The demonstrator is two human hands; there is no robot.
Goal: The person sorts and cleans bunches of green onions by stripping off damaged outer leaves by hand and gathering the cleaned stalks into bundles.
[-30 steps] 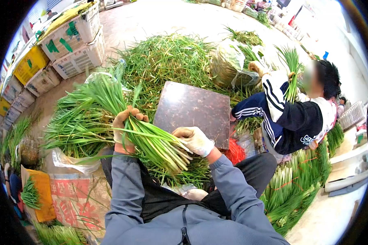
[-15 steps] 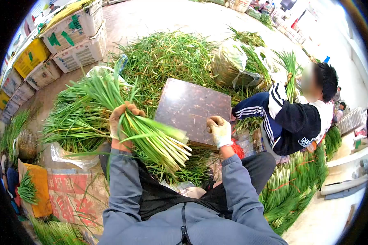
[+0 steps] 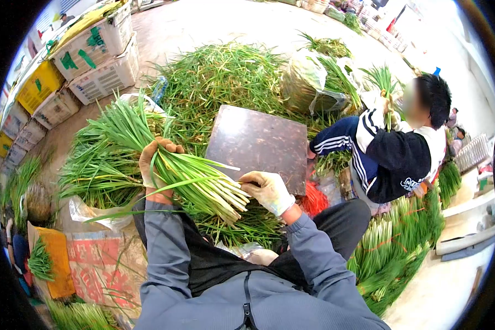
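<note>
My left hand [image 3: 158, 163], in a stained glove, is wrapped round a thick bunch of long green stalks [image 3: 206, 184]. Their leaves fan out to the upper left and the pale ends point to the lower right. At those ends my right hand [image 3: 267, 190], also gloved, has thumb and fingertips pressed together; whether a stalk is between them is too small to tell. Behind the hands lies a dark, speckled square board [image 3: 258, 144]. Loose greens [image 3: 102, 165] are heaped to the left of the bunch.
A large heap of greens [image 3: 220, 74] lies beyond the board. A co-worker [image 3: 401, 154] sits at the right, holding stalks. Tied bundles [image 3: 393, 242] lie at the lower right. Stacked crates [image 3: 102, 49] stand at the upper left, and red strings [image 3: 314, 199] lie beside the board.
My right hand moved away from the stalk ends to the right, opening a gap, then came back to them with its fingers pinched. My left hand has kept hold of the bunch.
</note>
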